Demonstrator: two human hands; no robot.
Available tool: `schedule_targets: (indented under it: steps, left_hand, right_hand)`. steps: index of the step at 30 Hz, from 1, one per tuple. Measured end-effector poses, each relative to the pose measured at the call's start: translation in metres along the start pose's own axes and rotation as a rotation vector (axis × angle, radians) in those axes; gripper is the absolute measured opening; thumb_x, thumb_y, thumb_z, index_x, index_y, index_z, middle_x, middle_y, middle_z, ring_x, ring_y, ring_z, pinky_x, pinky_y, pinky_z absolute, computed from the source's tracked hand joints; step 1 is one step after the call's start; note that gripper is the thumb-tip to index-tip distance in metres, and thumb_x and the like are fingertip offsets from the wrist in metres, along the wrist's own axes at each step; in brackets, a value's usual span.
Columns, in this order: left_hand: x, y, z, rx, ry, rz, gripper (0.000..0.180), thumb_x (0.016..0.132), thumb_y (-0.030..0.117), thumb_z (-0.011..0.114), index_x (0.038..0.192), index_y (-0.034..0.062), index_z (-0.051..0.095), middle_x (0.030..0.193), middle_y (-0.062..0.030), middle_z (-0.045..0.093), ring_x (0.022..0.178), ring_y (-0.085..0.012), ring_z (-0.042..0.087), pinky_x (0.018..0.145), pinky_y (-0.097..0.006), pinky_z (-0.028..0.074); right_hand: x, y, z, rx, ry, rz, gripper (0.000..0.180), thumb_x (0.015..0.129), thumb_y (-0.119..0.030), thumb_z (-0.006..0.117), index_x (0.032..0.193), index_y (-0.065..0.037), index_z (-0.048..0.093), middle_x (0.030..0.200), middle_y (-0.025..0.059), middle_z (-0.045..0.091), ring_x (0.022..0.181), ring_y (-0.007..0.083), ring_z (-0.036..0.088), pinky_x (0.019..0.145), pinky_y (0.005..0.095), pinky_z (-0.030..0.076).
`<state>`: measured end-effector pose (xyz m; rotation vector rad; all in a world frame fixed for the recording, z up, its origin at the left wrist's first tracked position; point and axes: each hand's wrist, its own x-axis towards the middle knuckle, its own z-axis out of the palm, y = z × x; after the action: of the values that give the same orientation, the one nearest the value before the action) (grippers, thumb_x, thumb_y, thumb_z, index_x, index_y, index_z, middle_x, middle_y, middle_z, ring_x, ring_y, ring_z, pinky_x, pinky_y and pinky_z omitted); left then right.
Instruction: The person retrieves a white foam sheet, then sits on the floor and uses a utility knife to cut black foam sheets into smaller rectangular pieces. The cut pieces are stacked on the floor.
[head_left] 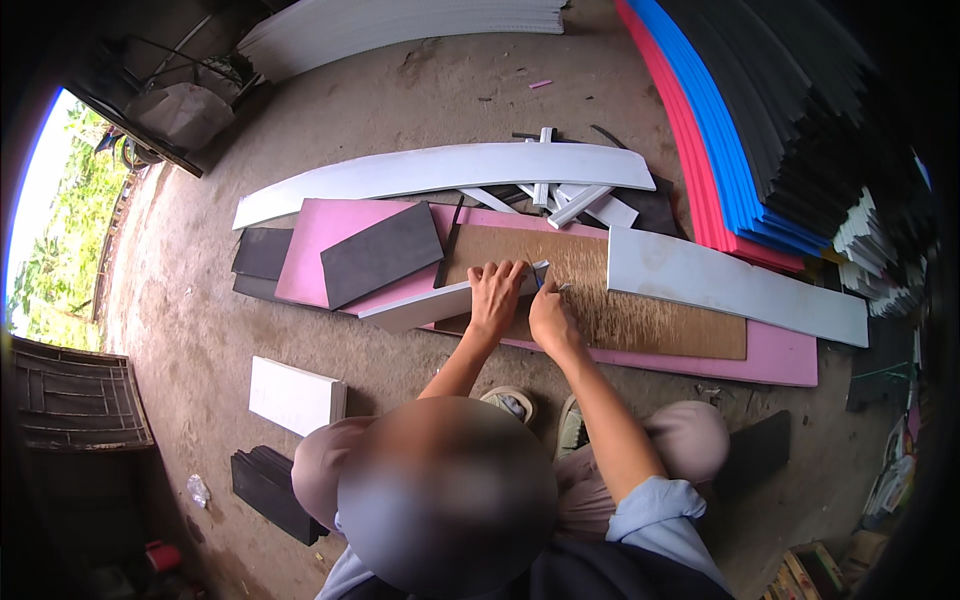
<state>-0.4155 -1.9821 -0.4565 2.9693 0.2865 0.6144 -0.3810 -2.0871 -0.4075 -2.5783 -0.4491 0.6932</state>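
In the head view, our left hand (495, 295) lies flat with fingers spread, pressing a white foam strip (430, 305) onto the brown cutting board (640, 310). Our right hand (550, 315), just beside it, is closed around a small blue-handled knife (540, 275) at the strip's end. We judge a cut is under way; the next stroke needs steady pressure. Left of the hands lies 1 dark grey panel (380, 252) on a pink sheet (330, 240). We see no labels.

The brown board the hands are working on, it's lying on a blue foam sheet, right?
Not quite. In the head view the brown board under the left hand and right hand lies on a pink foam sheet, not a blue one.
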Motion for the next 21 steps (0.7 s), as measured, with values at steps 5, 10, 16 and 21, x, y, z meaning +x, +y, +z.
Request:
schedule_targets:
  steps: [5, 10, 16, 21]
  left_hand:
    - [0.007, 0.0, -0.001, -0.068, -0.068, -0.008, 0.012, 0.081, 0.017, 0.052, 0.093, 0.0135, 0.05, 0.081, -0.0029, 0.058, 0.078, -0.0213, 0.058, 0.067, -0.039, 0.041]
    - [0.013, -0.001, 0.0, -0.1, -0.268, -0.051, 0.015, 0.078, 0.011, 0.053, 0.093, 0.0101, 0.048, 0.084, -0.0063, 0.062, 0.071, -0.0288, 0.063, 0.056, -0.042, 0.048]
    - [0.015, -0.004, -0.001, -0.101, -0.272, -0.022, 0.016, 0.08, 0.012, 0.051, 0.095, 0.0097, 0.048, 0.083, -0.0068, 0.063, 0.069, -0.0287, 0.063, 0.054, -0.041, 0.048]
    - [0.008, -0.013, 0.003, -0.122, -0.219, 0.01, 0.019, 0.08, 0.014, 0.051, 0.099, 0.01, 0.047, 0.082, -0.0068, 0.062, 0.068, -0.0273, 0.063, 0.051, -0.04, 0.049]
  right_hand:
    - [0.004, 0.009, 0.007, -0.065, 0.054, -0.044, 0.024, 0.085, -0.007, 0.039, 0.104, 0.008, 0.04, 0.086, 0.0289, 0.06, 0.083, 0.0385, 0.062, 0.068, 0.0436, 0.053]
    - [-0.001, 0.013, 0.005, -0.084, 0.099, -0.104, 0.023, 0.087, -0.012, 0.041, 0.099, 0.007, 0.044, 0.082, 0.0255, 0.062, 0.079, 0.0367, 0.063, 0.064, 0.041, 0.054]
    - [-0.008, 0.015, 0.002, -0.162, 0.145, -0.1, 0.026, 0.088, -0.019, 0.041, 0.095, 0.005, 0.049, 0.08, 0.0238, 0.063, 0.077, 0.0382, 0.063, 0.065, 0.0435, 0.053]
    - [0.008, 0.01, 0.018, -0.067, 0.095, -0.065, 0.03, 0.087, -0.021, 0.041, 0.098, 0.005, 0.05, 0.083, 0.0273, 0.061, 0.081, 0.0416, 0.061, 0.071, 0.0479, 0.05]
